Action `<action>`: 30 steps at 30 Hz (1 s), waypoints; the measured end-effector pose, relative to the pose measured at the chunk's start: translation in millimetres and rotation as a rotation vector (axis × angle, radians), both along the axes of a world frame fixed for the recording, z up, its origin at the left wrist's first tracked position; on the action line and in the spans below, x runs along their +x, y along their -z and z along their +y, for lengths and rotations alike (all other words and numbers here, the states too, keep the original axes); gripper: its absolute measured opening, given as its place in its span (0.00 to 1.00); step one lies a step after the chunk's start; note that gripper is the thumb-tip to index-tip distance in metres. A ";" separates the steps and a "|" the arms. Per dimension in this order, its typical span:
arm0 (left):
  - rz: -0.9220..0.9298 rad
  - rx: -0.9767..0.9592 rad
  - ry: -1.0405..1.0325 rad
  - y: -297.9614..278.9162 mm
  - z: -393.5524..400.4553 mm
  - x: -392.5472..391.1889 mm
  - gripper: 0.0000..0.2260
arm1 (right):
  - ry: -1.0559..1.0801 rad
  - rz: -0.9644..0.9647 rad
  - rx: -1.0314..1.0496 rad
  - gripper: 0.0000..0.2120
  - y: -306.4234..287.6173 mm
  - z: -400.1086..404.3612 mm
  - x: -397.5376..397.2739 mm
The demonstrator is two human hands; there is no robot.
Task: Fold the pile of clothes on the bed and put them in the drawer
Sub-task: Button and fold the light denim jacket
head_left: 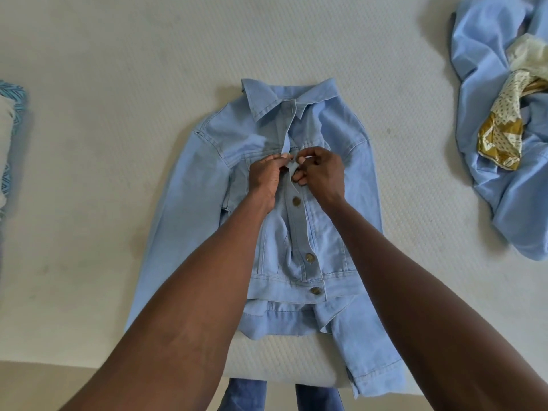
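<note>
Bed: off-white, textured mattress surface filling most of the view; its near edge is seen at the bottom, with bare stretches to the left of the jacket and beyond the collar.

Denim jacket: pale blue, laid flat face-up at the middle of the bed, collar away from the person, hem at the near edge; the right cuff hangs over that edge. Both sleeves are laid down along the sides. Three brass-coloured buttons are seen fastened along the lower placket; the upper placket is parted.

Pile of clothes: at the far right, well apart from the jacket; crumpled pale blue fabric with a cream-and-gold patterned cloth lying in it.

Blue patterned item: cut off by the left edge.

Left hand: fingers curled, the placket edge pinched at chest level.

Right hand: fingers curled, the opposite placket edge pinched, nearly touching the left hand.
</note>
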State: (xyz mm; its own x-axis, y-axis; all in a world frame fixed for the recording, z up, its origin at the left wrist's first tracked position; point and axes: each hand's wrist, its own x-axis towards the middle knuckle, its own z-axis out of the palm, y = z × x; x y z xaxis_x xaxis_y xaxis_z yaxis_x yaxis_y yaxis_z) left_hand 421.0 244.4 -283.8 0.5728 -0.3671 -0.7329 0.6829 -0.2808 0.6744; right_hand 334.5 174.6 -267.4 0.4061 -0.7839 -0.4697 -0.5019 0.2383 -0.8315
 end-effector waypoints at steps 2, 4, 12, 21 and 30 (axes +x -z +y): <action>-0.009 0.007 -0.006 -2.0 0.6 -0.5 0.06 | -0.013 -0.012 -0.007 0.08 2.2 -1.9 4.2; -0.031 0.010 -0.018 -3.8 1.6 -2.4 0.04 | -0.044 0.002 -0.040 0.07 7.1 -4.5 7.1; -0.069 -0.015 -0.016 4.2 4.8 -3.2 0.07 | -0.206 0.106 -0.272 0.12 18.5 -15.1 10.0; -0.098 0.023 0.041 3.4 6.8 -0.5 0.04 | -0.101 -0.041 -0.012 0.08 16.4 -21.0 7.8; -0.159 0.055 0.062 9.6 2.4 -6.3 0.04 | -0.116 0.032 -0.006 0.08 22.0 -24.2 9.4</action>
